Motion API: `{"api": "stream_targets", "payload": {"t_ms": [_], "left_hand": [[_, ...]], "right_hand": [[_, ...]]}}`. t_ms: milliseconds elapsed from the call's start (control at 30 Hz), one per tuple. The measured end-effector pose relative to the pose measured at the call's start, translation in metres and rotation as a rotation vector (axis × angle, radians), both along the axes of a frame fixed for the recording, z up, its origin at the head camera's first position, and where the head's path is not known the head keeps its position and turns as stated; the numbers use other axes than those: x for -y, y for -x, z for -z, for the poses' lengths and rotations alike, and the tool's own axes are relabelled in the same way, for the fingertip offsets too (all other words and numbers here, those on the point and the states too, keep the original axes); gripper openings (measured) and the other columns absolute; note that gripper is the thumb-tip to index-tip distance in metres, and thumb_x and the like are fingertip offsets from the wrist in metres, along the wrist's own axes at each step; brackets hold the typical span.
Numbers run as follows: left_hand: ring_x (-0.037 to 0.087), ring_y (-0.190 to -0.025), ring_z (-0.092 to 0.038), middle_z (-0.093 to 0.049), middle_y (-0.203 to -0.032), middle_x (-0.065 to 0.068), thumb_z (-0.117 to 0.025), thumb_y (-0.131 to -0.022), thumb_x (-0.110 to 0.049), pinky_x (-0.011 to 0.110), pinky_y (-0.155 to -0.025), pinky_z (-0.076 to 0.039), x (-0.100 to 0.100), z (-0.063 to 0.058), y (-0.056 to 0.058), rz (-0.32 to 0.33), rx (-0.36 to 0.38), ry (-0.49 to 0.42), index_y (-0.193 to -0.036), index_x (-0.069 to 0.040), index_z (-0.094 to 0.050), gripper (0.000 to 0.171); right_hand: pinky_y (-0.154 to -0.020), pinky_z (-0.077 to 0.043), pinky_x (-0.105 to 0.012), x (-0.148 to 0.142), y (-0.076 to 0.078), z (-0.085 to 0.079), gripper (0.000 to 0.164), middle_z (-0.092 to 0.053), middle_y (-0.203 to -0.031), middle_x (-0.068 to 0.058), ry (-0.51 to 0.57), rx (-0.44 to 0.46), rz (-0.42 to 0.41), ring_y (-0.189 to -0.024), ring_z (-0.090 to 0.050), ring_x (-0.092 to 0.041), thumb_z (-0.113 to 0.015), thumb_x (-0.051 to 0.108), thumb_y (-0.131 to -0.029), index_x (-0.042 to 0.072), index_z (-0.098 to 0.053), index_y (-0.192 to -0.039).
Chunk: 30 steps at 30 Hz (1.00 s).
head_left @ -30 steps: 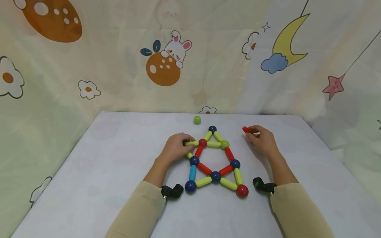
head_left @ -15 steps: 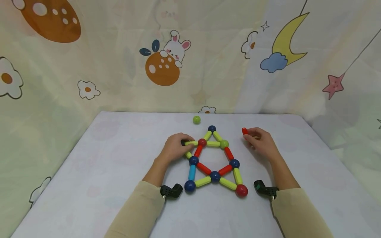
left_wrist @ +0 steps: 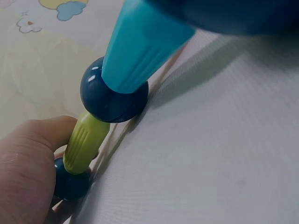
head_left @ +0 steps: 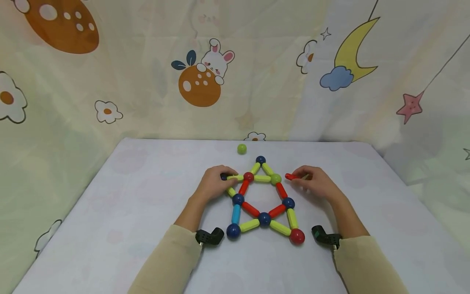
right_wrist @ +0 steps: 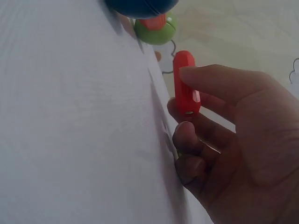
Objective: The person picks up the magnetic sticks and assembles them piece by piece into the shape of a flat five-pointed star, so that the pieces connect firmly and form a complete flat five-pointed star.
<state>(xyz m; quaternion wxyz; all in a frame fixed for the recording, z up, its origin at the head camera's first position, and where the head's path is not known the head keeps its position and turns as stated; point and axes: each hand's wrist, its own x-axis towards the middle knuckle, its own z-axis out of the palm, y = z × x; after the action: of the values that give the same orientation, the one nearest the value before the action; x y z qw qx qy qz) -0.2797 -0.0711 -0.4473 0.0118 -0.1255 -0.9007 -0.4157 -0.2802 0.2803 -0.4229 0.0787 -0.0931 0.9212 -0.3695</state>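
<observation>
A flat frame of magnetic sticks and balls lies on the white table (head_left: pixel 154 245). My left hand (head_left: pixel 214 182) grips a dark blue ball (head_left: pixel 223 177) at the frame's left corner; in the left wrist view the thumb lies along the adjoining yellow-green stick (left_wrist: pixel 86 142). Between thumb and fingertips, my right hand (head_left: pixel 317 183) pinches a loose red magnetic stick (head_left: pixel 291 177). Its free end points at the light green ball (head_left: pixel 276 179), with a small gap between them. Something yellow-green shows among the right fingers, too little to identify.
A loose light green ball (head_left: pixel 242 149) lies near the table's far edge, behind the frame. A red ball (head_left: pixel 297 237) and another dark blue ball (head_left: pixel 233 231) form the near corners. A printed curtain (head_left: pixel 147 61) hangs behind the table.
My right hand has moved left and nearer to me, carrying the red stick towards the light green ball of the frame. The left hand keeps its hold on the corner.
</observation>
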Motion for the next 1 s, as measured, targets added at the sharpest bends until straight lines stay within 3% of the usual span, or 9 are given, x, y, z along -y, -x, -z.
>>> {"api": "stream_targets", "payload": {"t_ms": [733, 867, 1000], "left_hand": [[0.026, -0.121, -0.062, -0.074, -0.121, 0.001, -0.074, -0.093, -0.03, 0.049, -0.109, -0.048, 0.003, 0.004, 0.0, -0.005, 0.0, 0.015, -0.113, -0.02, -0.08, 0.023], [0.027, -0.122, -0.062, -0.074, -0.122, 0.002, -0.074, -0.093, -0.03, 0.049, -0.109, -0.047, 0.002, 0.004, 0.0, -0.003, 0.006, 0.012, -0.113, -0.019, -0.079, 0.023], [0.027, -0.123, -0.062, -0.074, -0.123, 0.002, -0.074, -0.093, -0.029, 0.05, -0.11, -0.047, 0.001, 0.002, 0.0, -0.007, 0.015, -0.002, -0.113, -0.019, -0.079, 0.023]], "right_hand": [[-0.076, -0.052, -0.03, 0.011, -0.003, 0.001, 0.027, -0.07, -0.117, -0.012, -0.079, -0.022, -0.035, -0.096, -0.06, -0.025, -0.071, 0.025, -0.096, 0.01, -0.072, -0.119], [-0.073, -0.053, -0.03, 0.005, -0.004, -0.001, 0.032, -0.069, -0.113, -0.013, -0.071, -0.04, 0.024, -0.093, -0.06, -0.026, -0.067, 0.031, -0.099, 0.009, -0.071, -0.121], [-0.07, -0.052, -0.029, -0.002, -0.005, -0.001, 0.035, -0.069, -0.113, -0.014, -0.044, -0.133, 0.136, -0.091, -0.058, -0.027, -0.062, 0.034, -0.103, 0.008, -0.069, -0.124]]}}
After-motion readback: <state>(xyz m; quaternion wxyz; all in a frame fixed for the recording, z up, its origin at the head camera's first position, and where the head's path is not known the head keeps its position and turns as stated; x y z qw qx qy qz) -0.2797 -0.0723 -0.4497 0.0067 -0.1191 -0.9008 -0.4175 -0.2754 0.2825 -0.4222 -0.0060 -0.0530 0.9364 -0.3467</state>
